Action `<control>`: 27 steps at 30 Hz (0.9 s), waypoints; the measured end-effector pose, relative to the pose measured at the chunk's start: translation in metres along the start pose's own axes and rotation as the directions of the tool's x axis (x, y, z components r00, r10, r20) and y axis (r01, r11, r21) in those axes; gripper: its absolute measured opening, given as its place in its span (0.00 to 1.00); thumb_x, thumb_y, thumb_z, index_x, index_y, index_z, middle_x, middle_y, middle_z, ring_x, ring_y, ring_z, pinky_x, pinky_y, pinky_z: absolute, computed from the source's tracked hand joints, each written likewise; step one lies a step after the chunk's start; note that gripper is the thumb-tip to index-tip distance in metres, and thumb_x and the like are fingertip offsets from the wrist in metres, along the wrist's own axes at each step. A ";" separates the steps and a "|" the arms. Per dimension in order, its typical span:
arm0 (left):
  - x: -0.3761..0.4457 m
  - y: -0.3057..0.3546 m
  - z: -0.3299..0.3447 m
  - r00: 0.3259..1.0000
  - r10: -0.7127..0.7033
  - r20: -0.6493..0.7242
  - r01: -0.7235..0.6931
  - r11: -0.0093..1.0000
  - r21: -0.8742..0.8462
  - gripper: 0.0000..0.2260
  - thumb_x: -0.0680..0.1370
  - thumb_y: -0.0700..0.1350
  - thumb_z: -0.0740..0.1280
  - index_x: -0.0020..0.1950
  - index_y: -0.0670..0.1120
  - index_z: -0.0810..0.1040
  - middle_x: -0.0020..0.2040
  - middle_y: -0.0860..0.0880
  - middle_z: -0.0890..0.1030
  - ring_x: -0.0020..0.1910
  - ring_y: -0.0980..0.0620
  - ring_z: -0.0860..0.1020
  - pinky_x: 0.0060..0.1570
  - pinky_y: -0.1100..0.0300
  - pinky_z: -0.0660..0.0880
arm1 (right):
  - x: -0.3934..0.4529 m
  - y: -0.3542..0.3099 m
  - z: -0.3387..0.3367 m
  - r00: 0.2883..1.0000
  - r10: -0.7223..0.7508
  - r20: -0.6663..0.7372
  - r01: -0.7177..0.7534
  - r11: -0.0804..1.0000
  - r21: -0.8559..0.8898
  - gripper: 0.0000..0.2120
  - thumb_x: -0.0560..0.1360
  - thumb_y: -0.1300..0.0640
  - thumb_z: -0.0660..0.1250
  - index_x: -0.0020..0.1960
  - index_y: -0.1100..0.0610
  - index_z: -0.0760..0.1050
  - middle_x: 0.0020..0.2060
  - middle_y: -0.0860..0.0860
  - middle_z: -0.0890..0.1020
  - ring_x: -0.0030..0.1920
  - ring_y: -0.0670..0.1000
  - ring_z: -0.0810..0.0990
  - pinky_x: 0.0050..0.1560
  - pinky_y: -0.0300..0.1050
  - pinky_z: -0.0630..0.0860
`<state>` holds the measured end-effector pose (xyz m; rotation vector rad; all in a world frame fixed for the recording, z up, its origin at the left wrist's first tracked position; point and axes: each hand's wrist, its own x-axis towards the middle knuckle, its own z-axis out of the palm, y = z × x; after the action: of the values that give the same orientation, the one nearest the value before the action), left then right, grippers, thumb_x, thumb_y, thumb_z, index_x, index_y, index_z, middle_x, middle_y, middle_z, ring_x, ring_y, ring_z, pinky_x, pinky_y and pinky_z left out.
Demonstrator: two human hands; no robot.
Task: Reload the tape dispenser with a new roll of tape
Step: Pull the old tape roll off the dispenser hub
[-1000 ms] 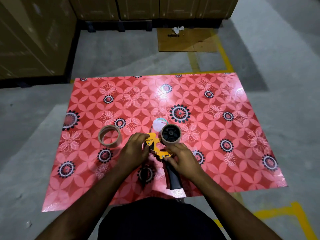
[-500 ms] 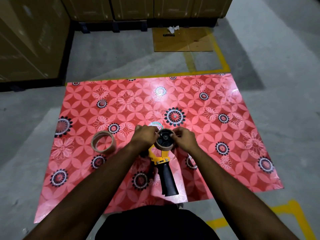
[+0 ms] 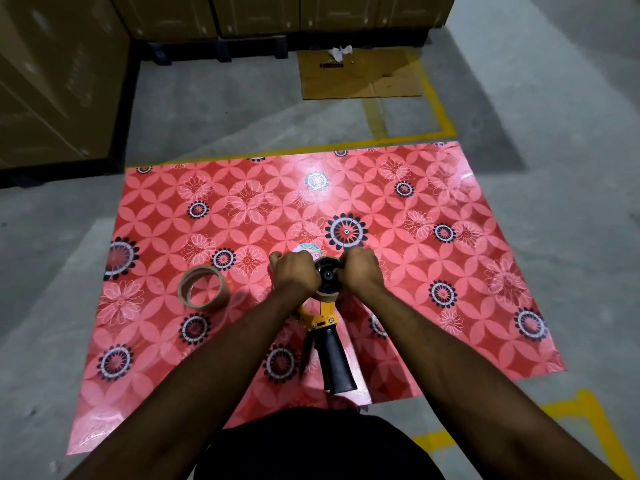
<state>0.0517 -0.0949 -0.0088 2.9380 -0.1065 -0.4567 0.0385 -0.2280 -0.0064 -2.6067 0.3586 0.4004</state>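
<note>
A yellow tape dispenser [image 3: 320,317] with a black handle [image 3: 335,358] lies on a red flowered mat [image 3: 450,271], handle toward me. A brown tape roll [image 3: 327,295] sits on the dispenser's black hub [image 3: 327,273]. My left hand [image 3: 294,273] grips the roll's left side and my right hand [image 3: 360,273] grips its right side, both with fingers curled around it. An emptier brown cardboard-coloured roll [image 3: 203,288] lies flat on the mat to the left, apart from my hands. A small round white label [image 3: 307,250] peeks out just beyond my hands.
The mat lies on a grey concrete floor with yellow line markings [image 3: 440,112]. A flattened cardboard sheet [image 3: 360,76] lies beyond the mat. Stacked cardboard boxes on pallets stand at the back [image 3: 277,12] and at the left [image 3: 52,81].
Both hands moved up from the dispenser's yellow frame to the roll on the hub and now clasp it from both sides. The dispenser turned so its handle points toward me.
</note>
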 end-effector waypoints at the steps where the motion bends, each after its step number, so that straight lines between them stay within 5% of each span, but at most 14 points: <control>1: 0.000 0.001 -0.001 1.000 -0.026 -0.008 0.026 0.999 -0.023 0.08 0.74 0.44 0.67 0.37 0.49 0.69 0.45 0.44 0.83 0.51 0.43 0.78 0.61 0.51 0.62 | 0.000 -0.003 -0.001 1.000 0.007 -0.009 -0.007 1.000 -0.014 0.06 0.70 0.64 0.71 0.46 0.63 0.82 0.42 0.62 0.84 0.44 0.60 0.84 0.39 0.46 0.78; 7: 0.004 -0.008 0.002 0.993 -0.107 -0.057 0.098 0.984 -0.150 0.10 0.69 0.44 0.69 0.31 0.48 0.70 0.32 0.48 0.76 0.41 0.43 0.78 0.45 0.53 0.59 | -0.004 -0.010 -0.008 0.997 0.061 -0.057 -0.060 0.998 0.005 0.04 0.69 0.65 0.74 0.44 0.62 0.82 0.41 0.61 0.84 0.42 0.59 0.83 0.36 0.44 0.73; 12: 0.002 -0.017 0.002 0.998 -0.062 0.004 0.062 0.991 -0.119 0.11 0.69 0.54 0.67 0.34 0.47 0.77 0.35 0.48 0.79 0.43 0.45 0.76 0.52 0.49 0.61 | -0.007 0.000 -0.009 0.990 0.138 0.012 -0.138 0.985 0.100 0.06 0.67 0.58 0.75 0.38 0.61 0.81 0.34 0.57 0.82 0.38 0.56 0.81 0.32 0.40 0.72; 16: -0.001 -0.012 0.002 0.990 -0.061 0.128 0.080 0.986 -0.149 0.08 0.70 0.50 0.65 0.34 0.48 0.70 0.39 0.47 0.77 0.49 0.44 0.77 0.59 0.47 0.62 | -0.009 -0.005 -0.012 0.978 0.185 0.101 -0.192 0.979 0.066 0.06 0.69 0.59 0.73 0.39 0.60 0.77 0.38 0.59 0.79 0.38 0.57 0.79 0.30 0.41 0.68; 22: -0.007 -0.004 -0.001 0.995 -0.102 0.016 0.103 0.987 -0.124 0.09 0.69 0.48 0.66 0.33 0.50 0.67 0.41 0.47 0.79 0.46 0.45 0.74 0.50 0.51 0.61 | -0.010 -0.015 -0.010 0.983 0.182 -0.022 -0.182 0.983 0.017 0.07 0.72 0.66 0.70 0.50 0.65 0.79 0.49 0.62 0.83 0.49 0.61 0.84 0.41 0.48 0.80; 27: -0.008 -0.003 -0.010 0.992 -0.123 0.016 0.124 0.982 -0.140 0.09 0.70 0.48 0.68 0.35 0.49 0.69 0.37 0.48 0.77 0.41 0.46 0.74 0.54 0.50 0.63 | -0.011 -0.018 -0.011 0.974 0.219 -0.060 -0.217 0.975 0.039 0.06 0.73 0.66 0.70 0.50 0.63 0.80 0.48 0.61 0.83 0.48 0.60 0.84 0.39 0.47 0.79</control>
<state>0.0477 -0.0901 0.0025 2.8149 0.1039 -0.4712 0.0360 -0.2164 0.0141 -2.5613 0.6715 0.3814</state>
